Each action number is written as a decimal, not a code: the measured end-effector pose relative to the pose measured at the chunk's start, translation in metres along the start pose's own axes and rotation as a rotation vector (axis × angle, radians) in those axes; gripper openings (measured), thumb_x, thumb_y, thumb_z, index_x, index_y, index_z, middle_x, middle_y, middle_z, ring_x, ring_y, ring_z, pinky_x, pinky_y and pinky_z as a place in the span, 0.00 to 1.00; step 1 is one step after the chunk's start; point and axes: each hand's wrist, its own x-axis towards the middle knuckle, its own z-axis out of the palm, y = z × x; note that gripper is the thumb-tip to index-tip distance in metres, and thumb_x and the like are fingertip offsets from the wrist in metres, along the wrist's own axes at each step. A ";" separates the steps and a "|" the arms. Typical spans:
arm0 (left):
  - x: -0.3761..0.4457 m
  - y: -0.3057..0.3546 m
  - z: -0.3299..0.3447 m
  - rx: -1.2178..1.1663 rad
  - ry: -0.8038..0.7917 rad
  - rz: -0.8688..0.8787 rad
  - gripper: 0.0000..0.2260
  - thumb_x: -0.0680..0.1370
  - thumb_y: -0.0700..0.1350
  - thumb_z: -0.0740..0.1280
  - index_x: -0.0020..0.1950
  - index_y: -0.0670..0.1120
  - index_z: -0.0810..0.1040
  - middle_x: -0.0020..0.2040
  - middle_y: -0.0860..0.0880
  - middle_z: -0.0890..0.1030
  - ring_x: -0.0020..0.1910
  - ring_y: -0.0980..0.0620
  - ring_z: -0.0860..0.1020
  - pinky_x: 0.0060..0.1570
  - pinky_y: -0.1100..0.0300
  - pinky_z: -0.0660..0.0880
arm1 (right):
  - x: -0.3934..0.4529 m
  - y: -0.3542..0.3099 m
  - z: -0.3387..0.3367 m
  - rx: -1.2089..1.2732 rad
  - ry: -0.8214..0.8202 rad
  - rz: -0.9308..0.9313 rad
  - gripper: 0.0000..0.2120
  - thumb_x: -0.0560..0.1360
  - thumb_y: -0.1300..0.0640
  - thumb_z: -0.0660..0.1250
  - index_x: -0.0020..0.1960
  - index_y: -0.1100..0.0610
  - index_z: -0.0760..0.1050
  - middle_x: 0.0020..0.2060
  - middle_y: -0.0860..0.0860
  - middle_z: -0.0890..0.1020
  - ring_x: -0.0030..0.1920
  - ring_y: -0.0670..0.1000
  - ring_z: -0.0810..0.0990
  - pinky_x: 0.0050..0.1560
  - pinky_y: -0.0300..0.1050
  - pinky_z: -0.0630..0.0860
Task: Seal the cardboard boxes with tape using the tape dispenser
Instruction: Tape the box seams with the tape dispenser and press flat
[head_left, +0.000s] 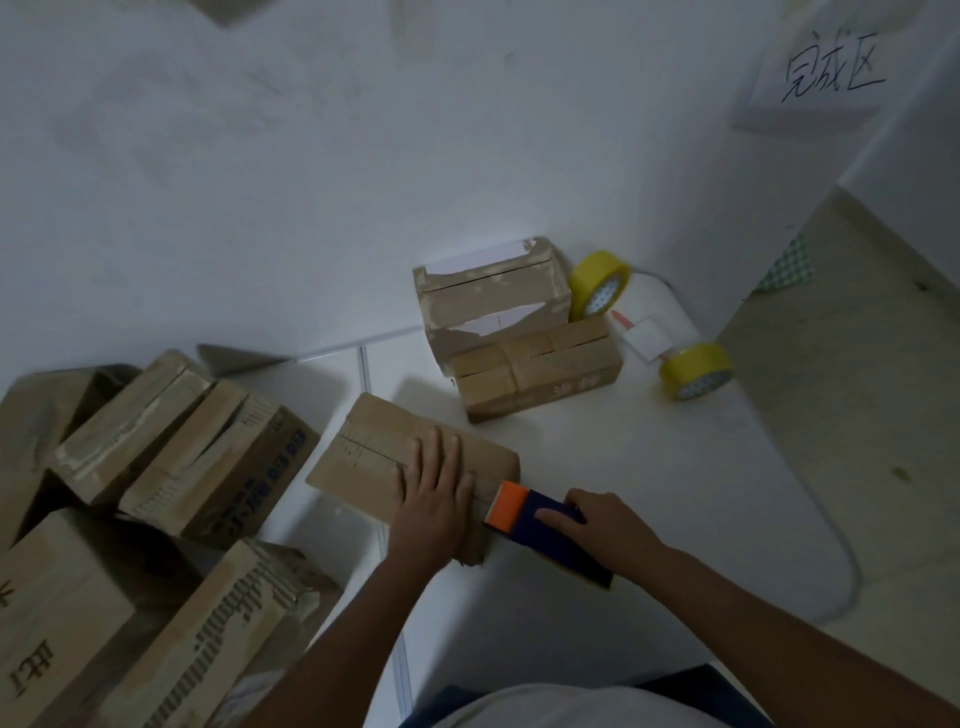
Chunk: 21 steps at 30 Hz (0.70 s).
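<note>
Fingers of the left hand lie flat and spread on top of a small cardboard box on the white table, pressing it down. Just beside it, the right hand is clamped around a blue tape dispenser, whose orange front end touches the box's near edge. Farther back stand two more boxes and two yellow tape rolls. A heap of other cartons sits to the left.

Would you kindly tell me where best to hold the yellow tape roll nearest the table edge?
Probably grip the yellow tape roll across its flat faces, coming from above: it stands on its curved rim, open core facing sideways, with clear space around it.
</note>
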 end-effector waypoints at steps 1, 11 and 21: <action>-0.002 0.000 0.003 0.038 -0.012 -0.011 0.29 0.85 0.55 0.49 0.81 0.47 0.39 0.79 0.42 0.33 0.75 0.38 0.29 0.74 0.37 0.36 | 0.002 -0.004 0.003 0.003 -0.001 -0.007 0.29 0.75 0.33 0.58 0.48 0.60 0.75 0.40 0.56 0.81 0.38 0.54 0.79 0.36 0.44 0.71; 0.004 -0.007 0.002 -0.058 -0.001 -0.103 0.30 0.85 0.56 0.44 0.77 0.48 0.29 0.78 0.45 0.30 0.77 0.43 0.31 0.76 0.40 0.38 | -0.010 -0.001 0.002 0.022 0.026 -0.044 0.25 0.75 0.33 0.57 0.48 0.55 0.72 0.37 0.51 0.79 0.34 0.50 0.77 0.34 0.42 0.71; 0.004 -0.005 0.003 -0.072 0.051 -0.101 0.29 0.85 0.55 0.45 0.79 0.47 0.32 0.79 0.44 0.32 0.77 0.44 0.31 0.76 0.41 0.37 | -0.028 0.036 -0.007 -0.027 0.026 0.085 0.27 0.75 0.33 0.59 0.43 0.58 0.75 0.35 0.53 0.78 0.34 0.50 0.76 0.35 0.43 0.69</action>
